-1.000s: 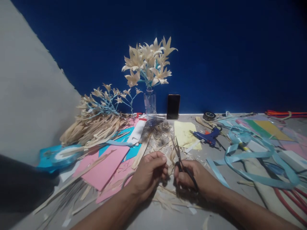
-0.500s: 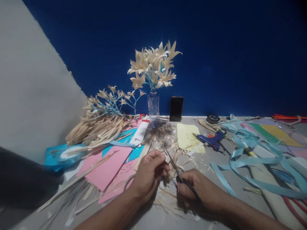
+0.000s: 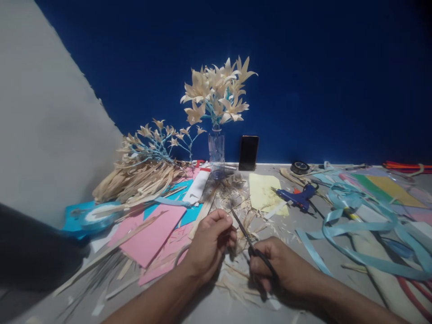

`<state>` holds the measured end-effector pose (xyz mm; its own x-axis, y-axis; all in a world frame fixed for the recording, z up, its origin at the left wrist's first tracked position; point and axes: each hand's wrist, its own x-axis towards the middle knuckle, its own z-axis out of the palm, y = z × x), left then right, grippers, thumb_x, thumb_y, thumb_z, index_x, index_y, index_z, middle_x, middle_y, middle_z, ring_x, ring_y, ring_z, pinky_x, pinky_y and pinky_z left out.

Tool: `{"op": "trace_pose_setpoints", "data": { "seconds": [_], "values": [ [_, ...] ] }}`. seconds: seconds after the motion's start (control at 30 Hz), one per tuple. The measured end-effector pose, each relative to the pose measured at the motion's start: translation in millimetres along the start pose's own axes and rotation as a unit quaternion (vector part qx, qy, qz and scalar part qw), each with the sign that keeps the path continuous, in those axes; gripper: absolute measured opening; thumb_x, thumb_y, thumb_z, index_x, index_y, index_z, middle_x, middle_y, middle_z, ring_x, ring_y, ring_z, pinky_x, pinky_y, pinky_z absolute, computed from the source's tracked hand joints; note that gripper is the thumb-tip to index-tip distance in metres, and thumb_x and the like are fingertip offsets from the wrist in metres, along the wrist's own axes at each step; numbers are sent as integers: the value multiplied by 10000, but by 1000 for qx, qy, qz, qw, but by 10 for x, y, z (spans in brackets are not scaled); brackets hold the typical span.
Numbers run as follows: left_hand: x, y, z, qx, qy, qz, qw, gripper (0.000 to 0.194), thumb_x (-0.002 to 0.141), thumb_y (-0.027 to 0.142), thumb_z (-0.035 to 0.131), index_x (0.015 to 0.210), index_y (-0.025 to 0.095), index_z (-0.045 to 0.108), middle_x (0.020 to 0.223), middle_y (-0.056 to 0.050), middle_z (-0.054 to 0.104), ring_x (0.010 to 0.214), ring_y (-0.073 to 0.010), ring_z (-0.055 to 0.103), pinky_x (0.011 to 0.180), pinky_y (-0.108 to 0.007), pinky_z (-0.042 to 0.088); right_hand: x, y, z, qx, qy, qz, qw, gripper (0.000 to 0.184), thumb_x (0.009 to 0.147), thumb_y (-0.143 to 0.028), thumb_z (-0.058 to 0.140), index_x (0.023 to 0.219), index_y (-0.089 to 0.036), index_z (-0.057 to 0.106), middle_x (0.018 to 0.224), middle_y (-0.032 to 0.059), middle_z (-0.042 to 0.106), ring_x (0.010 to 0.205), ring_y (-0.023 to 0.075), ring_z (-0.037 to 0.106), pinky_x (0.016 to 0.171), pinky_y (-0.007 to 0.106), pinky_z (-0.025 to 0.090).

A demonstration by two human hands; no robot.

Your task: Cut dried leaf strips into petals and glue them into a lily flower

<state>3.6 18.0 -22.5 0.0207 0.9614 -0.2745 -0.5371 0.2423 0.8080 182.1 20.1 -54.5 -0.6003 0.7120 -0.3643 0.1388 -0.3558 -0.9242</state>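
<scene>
My right hand (image 3: 278, 265) grips a pair of scissors (image 3: 243, 230) by the dark handles. Their blades point up and left and look closed together. Just left of the blades, my left hand (image 3: 212, 243) has its thumb and fingertips pinched together. Whatever those fingers may hold is too small or hidden to make out. Beneath both hands lie scattered dry husk scraps (image 3: 236, 288). Beyond them stands a clear plastic bottle (image 3: 216, 150) holding cream artificial flowers (image 3: 216, 92) on light blue stems.
A blue glue gun (image 3: 299, 198) lies on yellow paper (image 3: 265, 191). Light blue ribbon (image 3: 337, 247) loops across the right side. At left are pink sheets (image 3: 155, 234), a husk bundle (image 3: 135, 182) and smaller flowers (image 3: 158, 139). A phone (image 3: 249, 153) leans against the blue wall.
The scissor blades, slightly parted before, now look closed. My right hand has shifted only a little, and my left hand stays in nearly the same place.
</scene>
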Motion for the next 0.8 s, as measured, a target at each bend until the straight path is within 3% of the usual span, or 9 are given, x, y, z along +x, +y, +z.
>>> {"op": "trace_pose_setpoints", "data": {
  "seconds": [0.1,0.27,0.47,0.6,0.8],
  "values": [
    [-8,-13,13,-9,-18,-6,1000,196,751,201,748,752,183,553,527,33,589,476,-85,524,504,-185,427,-6,-82,46,86,42,-1,995,339,686,-366,813,624,-165,547,476,-55,513,419,64,400,426,191,278],
    [-39,-89,26,-5,-65,-57,996,219,750,199,768,773,177,552,599,-17,661,501,-95,566,509,-186,418,-46,-260,62,144,111,-87,979,444,617,-369,907,838,-178,574,730,7,676,645,152,622,624,261,479],
    [-59,-197,19,11,-100,-104,990,208,726,193,769,760,175,564,610,-7,637,504,-97,546,516,-207,421,-38,-222,-46,100,179,-104,973,456,605,-388,913,849,-161,602,672,-7,635,591,131,560,555,236,406],
    [-64,-203,4,52,-106,-127,985,204,666,181,766,737,175,575,615,-12,638,495,-103,541,500,-214,408,-46,-183,-98,111,160,-97,976,423,628,-358,891,881,-175,605,681,-21,619,584,131,561,560,243,420],
    [-103,-111,40,113,-117,-97,982,213,664,253,790,651,154,602,501,25,526,444,-75,436,451,-195,306,-72,-204,-120,57,131,-75,987,365,599,-289,895,804,-160,622,622,-41,577,547,101,503,522,217,397]
  ]
}}
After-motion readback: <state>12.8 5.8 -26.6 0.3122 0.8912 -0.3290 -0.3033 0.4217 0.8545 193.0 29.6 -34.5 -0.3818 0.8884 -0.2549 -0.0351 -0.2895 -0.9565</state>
